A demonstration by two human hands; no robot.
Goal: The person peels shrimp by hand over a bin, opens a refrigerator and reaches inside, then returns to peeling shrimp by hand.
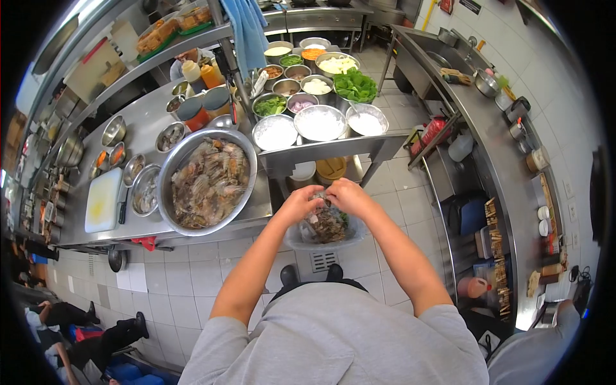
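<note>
My left hand (301,204) and my right hand (347,196) meet over a lined bin (296,239) that holds dark shells and scraps. The fingers of both are closed around a small greyish piece, probably a shrimp, partly hidden between them. To the left, a large metal bowl (163,186) full of raw shrimp (212,179) stands at the counter's edge. Beside it are a smaller bowl of pale pieces (146,190), a knife (122,206) and a white cutting board (103,200).
Ahead stands a rack (282,164) with bowls of white contents (319,122), chopped vegetables and leafy greens (355,86). A steel counter (478,131) with a sink runs along the right. Other people sit at the lower left; a grey sleeve (536,350) shows at lower right.
</note>
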